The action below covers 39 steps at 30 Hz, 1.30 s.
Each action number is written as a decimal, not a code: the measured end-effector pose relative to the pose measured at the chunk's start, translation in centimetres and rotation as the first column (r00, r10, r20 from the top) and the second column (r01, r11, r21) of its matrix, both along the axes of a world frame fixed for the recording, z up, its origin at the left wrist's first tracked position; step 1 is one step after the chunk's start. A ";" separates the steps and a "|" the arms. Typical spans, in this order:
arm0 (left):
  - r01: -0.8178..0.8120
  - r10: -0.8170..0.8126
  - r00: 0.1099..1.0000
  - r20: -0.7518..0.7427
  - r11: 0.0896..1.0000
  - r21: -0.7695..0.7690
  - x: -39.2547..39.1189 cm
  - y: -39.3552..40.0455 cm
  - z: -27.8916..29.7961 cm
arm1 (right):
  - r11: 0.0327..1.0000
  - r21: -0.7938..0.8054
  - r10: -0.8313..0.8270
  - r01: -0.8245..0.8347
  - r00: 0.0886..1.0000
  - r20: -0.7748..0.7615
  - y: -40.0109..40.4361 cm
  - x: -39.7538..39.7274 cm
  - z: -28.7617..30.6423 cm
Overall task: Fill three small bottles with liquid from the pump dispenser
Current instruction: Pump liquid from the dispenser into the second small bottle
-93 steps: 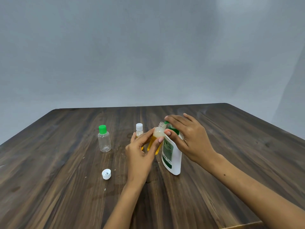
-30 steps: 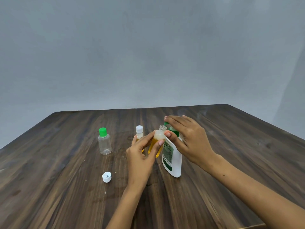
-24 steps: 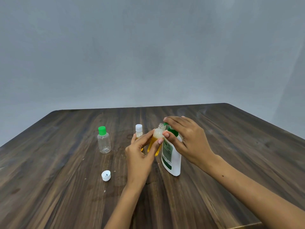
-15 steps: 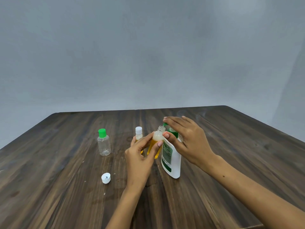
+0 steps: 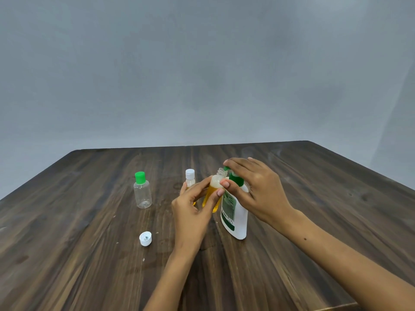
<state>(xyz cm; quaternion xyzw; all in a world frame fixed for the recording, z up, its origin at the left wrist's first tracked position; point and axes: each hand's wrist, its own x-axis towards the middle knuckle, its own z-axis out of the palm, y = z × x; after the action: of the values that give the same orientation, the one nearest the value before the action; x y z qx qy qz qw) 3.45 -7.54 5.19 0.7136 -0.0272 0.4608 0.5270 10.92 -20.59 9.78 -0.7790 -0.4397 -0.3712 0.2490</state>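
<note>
Little has changed over the last few seconds: the two hands have stayed locked in the same filling position, with only a slight bob of the right hand on the pump. This suggests pumping is still under way. The left hand (image 5: 193,212) grips a small uncapped bottle (image 5: 213,194), thumb and fingers curled round its body, holding its open neck up under the green nozzle. The bottle shows yellow liquid through most of its height, so it looks nearly full. The right hand (image 5: 253,189) lies over the green pump head of the white pump dispenser (image 5: 235,218), fingers arched on top and the thumb against its neck. The dispenser stands on the dark wooden tabletop (image 5: 314,209), tilted a little. Behind the left hand stands a white-capped bottle (image 5: 190,179); to the left stands a clear green-capped bottle (image 5: 142,191), seemingly empty. A loose white cap (image 5: 145,238) lies nearer the viewer.
</note>
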 end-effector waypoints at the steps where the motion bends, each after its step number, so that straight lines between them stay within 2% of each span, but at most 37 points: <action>1: 0.001 -0.001 1.000 0.004 1.000 0.000 0.0 0.0 0.0 | 1.000 -0.003 -0.001 0.001 1.000 0.002 0.0 0.0 0.0; 6: 0.003 -0.003 1.000 0.008 1.000 0.006 -0.1 0.0 0.0 | 0.998 -0.066 0.014 -0.014 1.000 0.000 -0.2 0.0 0.5; 25: 0.005 -0.006 1.000 -0.016 1.000 -0.012 -0.1 -0.1 0.1 | 1.000 -0.008 0.007 -0.008 1.000 -0.012 -0.2 0.0 0.0; 39: 0.011 -0.011 1.000 -0.003 1.000 -0.013 -0.2 -0.1 0.1 | 0.999 -0.052 0.005 -0.005 1.000 0.009 -0.5 0.0 0.4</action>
<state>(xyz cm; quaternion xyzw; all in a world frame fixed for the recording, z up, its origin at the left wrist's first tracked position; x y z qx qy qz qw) 3.28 -7.68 5.25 0.7108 -0.0274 0.4567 0.5343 10.97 -21.10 10.16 -0.7825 -0.4522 -0.3624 0.2276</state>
